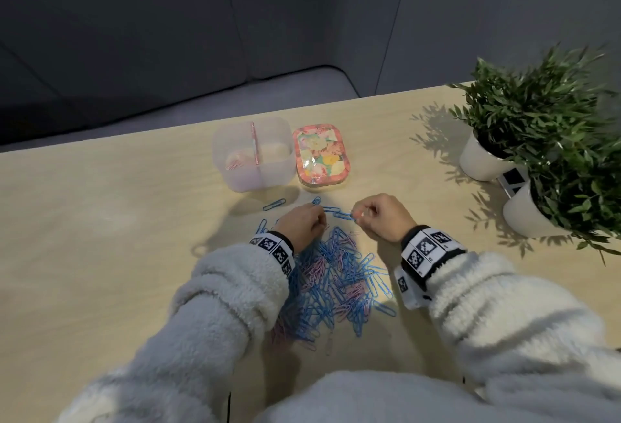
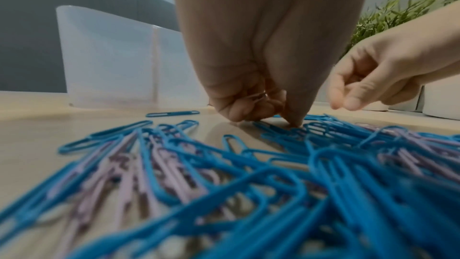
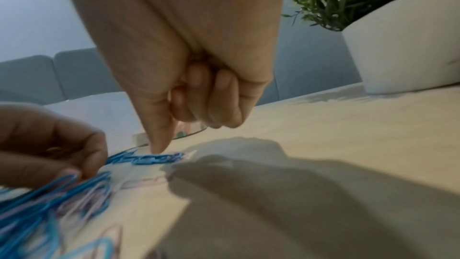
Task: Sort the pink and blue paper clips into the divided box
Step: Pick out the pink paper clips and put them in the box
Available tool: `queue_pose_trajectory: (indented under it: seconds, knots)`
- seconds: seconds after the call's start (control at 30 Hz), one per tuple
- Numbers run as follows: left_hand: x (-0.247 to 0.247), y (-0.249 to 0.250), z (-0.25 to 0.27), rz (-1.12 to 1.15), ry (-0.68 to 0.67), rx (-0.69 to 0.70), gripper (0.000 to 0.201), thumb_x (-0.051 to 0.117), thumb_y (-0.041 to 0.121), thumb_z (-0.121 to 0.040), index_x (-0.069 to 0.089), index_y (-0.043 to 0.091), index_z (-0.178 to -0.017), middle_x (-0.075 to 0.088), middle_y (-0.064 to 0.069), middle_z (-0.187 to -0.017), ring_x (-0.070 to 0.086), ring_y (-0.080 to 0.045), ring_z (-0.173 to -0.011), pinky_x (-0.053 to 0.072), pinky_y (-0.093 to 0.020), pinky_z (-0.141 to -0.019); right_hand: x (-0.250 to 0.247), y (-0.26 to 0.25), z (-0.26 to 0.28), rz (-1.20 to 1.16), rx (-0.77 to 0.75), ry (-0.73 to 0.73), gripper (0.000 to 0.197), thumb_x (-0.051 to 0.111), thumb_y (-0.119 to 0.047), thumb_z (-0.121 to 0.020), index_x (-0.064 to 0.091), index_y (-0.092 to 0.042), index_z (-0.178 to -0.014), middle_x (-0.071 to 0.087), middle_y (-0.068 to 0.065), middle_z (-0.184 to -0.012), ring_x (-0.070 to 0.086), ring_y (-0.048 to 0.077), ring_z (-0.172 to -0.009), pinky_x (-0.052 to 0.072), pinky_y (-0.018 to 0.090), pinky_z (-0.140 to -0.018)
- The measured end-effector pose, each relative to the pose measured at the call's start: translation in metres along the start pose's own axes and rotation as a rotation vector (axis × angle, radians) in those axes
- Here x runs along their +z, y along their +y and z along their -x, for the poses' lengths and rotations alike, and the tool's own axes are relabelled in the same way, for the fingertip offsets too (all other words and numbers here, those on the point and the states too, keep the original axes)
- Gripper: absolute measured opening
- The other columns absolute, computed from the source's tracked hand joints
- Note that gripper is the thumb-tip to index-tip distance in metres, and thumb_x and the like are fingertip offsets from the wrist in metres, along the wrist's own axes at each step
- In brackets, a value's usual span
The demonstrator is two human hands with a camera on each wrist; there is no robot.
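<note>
A loose pile of blue and pink paper clips (image 1: 336, 281) lies on the table between my forearms. Beyond it stands the translucent divided box (image 1: 268, 173), with pink clips (image 1: 235, 162) in its left compartment. My left hand (image 1: 302, 224) is curled at the pile's far edge. It holds pink clips (image 2: 259, 95) in its fingers, and its thumb presses on blue clips (image 2: 296, 125). My right hand (image 1: 379, 217) is curled, thumb tip (image 3: 156, 149) down on a short row of blue clips (image 3: 154, 160). I see nothing held inside it.
The box's floral lid (image 1: 321, 153) lies just right of the box. One blue clip (image 1: 274, 204) lies alone in front of the box. Two white pots with green plants (image 1: 537, 140) stand at the right. A grey sofa (image 1: 100, 52) sits beyond the table's far edge.
</note>
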State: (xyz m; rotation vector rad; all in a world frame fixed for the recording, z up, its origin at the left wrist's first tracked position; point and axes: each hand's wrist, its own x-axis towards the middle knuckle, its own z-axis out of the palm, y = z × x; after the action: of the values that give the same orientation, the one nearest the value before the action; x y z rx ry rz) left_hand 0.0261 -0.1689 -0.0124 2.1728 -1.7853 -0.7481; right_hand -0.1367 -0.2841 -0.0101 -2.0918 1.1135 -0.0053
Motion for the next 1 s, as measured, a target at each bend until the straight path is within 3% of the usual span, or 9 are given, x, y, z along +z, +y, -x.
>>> queue_pose_trajectory:
  seconds: [0.13, 0.33, 0.43, 0.53, 0.63, 0.73, 0.83, 0.93, 1.0]
  knots:
    - [0.003, 0.001, 0.002, -0.001, 0.035, -0.035, 0.017, 0.051, 0.024, -0.091, 0.054, 0.009, -0.099, 0.058, -0.009, -0.104, 0.055, -0.025, -0.092, 0.038, -0.028, -0.074, 0.009, 0.009, 0.016, 0.122, -0.041, -0.107, 0.012, 0.071, -0.024, -0.077, 0.06, -0.024, -0.073, 0.05, -0.008, -0.058, 0.05, 0.016, -0.061, 0.041, 0.03, -0.065]
    - [0.003, 0.01, 0.004, -0.025, -0.024, -0.074, 0.017, 0.053, 0.018, -0.091, 0.056, 0.002, -0.095, 0.057, -0.016, -0.108, 0.053, -0.03, -0.099, 0.041, -0.036, -0.086, 0.01, 0.005, 0.019, 0.143, -0.045, -0.198, 0.017, 0.051, -0.011, -0.085, 0.046, -0.015, -0.069, 0.054, 0.004, -0.068, 0.049, 0.021, -0.068, 0.044, 0.034, -0.068]
    - [-0.007, 0.012, 0.013, 0.018, 0.006, -0.09, 0.016, 0.049, 0.019, -0.093, 0.054, 0.003, -0.093, 0.06, -0.014, -0.099, 0.054, -0.028, -0.091, 0.042, -0.035, -0.08, 0.002, 0.008, 0.01, -0.19, -0.001, -0.117, 0.028, 0.052, -0.005, -0.084, 0.047, -0.017, -0.059, 0.054, 0.01, -0.06, 0.053, 0.021, -0.055, 0.045, 0.03, -0.055]
    - [-0.037, 0.008, 0.019, 0.151, 0.18, -0.123, 0.013, 0.048, 0.017, -0.094, 0.052, 0.006, -0.088, 0.056, -0.008, -0.084, 0.05, -0.022, -0.077, 0.04, -0.03, -0.071, -0.003, 0.006, -0.002, -0.484, 0.08, -0.019, 0.026, 0.04, 0.006, -0.087, 0.049, -0.013, -0.072, 0.054, 0.012, -0.058, 0.04, 0.01, -0.032, 0.028, 0.014, -0.035]
    - [-0.077, -0.011, 0.015, 0.158, 0.413, -0.134, 0.012, 0.044, 0.007, -0.093, 0.055, 0.002, -0.091, 0.058, -0.013, -0.087, 0.049, -0.02, -0.079, 0.042, -0.031, -0.074, 0.001, 0.008, -0.017, -0.384, 0.083, 0.024, 0.024, 0.045, -0.006, -0.088, 0.053, -0.014, -0.067, 0.057, -0.001, -0.052, 0.048, 0.001, -0.036, 0.039, 0.02, -0.046]
    - [-0.109, -0.039, 0.004, 0.083, 0.543, -0.231, 0.015, 0.043, 0.007, -0.091, 0.056, 0.001, -0.095, 0.059, -0.021, -0.1, 0.052, -0.029, -0.09, 0.038, -0.037, -0.081, 0.005, 0.008, -0.022, -0.212, 0.098, 0.044, 0.023, 0.063, -0.022, -0.08, 0.054, -0.016, -0.06, 0.057, -0.003, -0.052, 0.053, 0.016, -0.052, 0.047, 0.032, -0.061]
    - [-0.122, -0.058, -0.008, -0.023, 0.524, -0.304, 0.02, 0.042, 0.009, -0.093, 0.057, 0.0, -0.103, 0.057, -0.025, -0.109, 0.053, -0.038, -0.101, 0.04, -0.041, -0.083, 0.007, 0.001, -0.023, -0.07, 0.085, 0.04, 0.019, 0.07, -0.019, -0.077, 0.057, -0.015, -0.064, 0.058, 0.0, -0.059, 0.057, 0.022, -0.064, 0.048, 0.032, -0.066]
    - [-0.119, -0.062, -0.015, -0.089, 0.425, -0.311, 0.025, 0.042, 0.014, -0.094, 0.055, 0.002, -0.112, 0.059, -0.024, -0.113, 0.054, -0.04, -0.105, 0.043, -0.043, -0.086, 0.007, -0.009, -0.025, 0.004, 0.089, 0.01, 0.012, 0.065, -0.009, -0.078, 0.062, -0.011, -0.067, 0.062, 0.002, -0.063, 0.064, 0.025, -0.072, 0.049, 0.031, -0.068]
    - [-0.115, -0.06, -0.016, -0.122, 0.434, -0.291, 0.027, 0.044, 0.016, -0.092, 0.055, 0.004, -0.114, 0.059, -0.021, -0.116, 0.053, -0.039, -0.107, 0.042, -0.043, -0.089, 0.008, -0.013, -0.027, 0.043, 0.108, -0.009, 0.013, 0.06, -0.006, -0.078, 0.064, -0.009, -0.066, 0.066, 0.007, -0.067, 0.066, 0.027, -0.074, 0.052, 0.033, -0.07]
